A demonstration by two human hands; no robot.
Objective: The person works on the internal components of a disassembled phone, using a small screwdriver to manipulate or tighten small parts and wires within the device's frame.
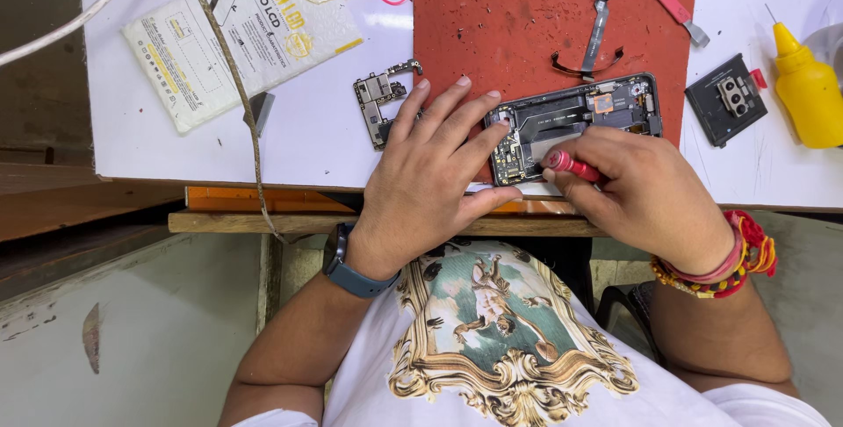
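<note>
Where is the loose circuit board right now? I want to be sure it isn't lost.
In the head view the loose circuit board lies on the white table, just left of the red mat, partly under the left hand.

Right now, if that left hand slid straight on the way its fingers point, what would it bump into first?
The left hand points up and to the right, fingertips resting on the opened phone. So it meets the phone at once; beyond that, probably the loose flex cable on the red mat.
</note>
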